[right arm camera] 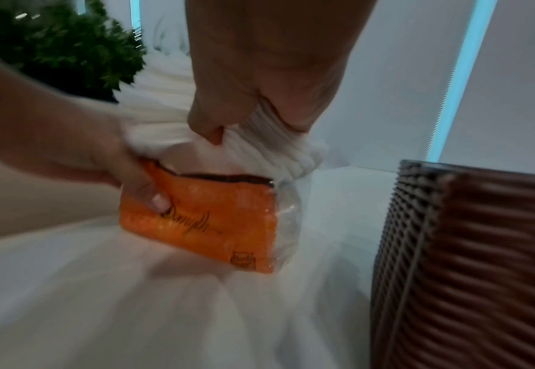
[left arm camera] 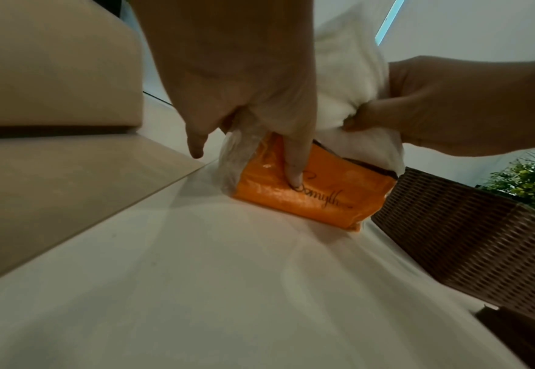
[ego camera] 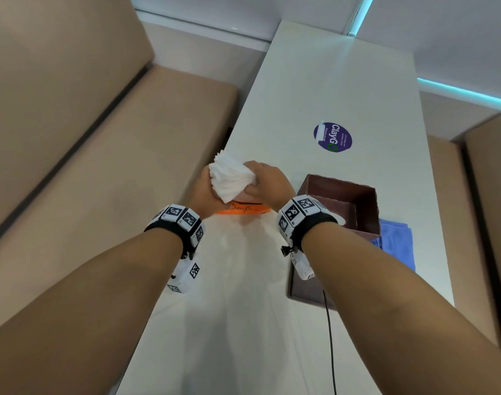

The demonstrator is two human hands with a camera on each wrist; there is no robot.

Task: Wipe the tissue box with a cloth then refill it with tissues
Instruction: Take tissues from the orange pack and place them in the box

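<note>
My left hand grips an orange plastic tissue pack that stands on the white table, one finger pressed down its printed side. From the pack's open top rises a thick white stack of tissues, and my right hand pinches that stack just above the wrapper. The brown woven tissue box stands open just right of the pack, its inside mostly in shadow. A blue cloth lies behind the box on its right.
A dark brown flat lid lies under my right wrist. A purple round sticker marks the table farther ahead. A beige bench runs along the left, a black cable trails near me, and a green plant stands beyond.
</note>
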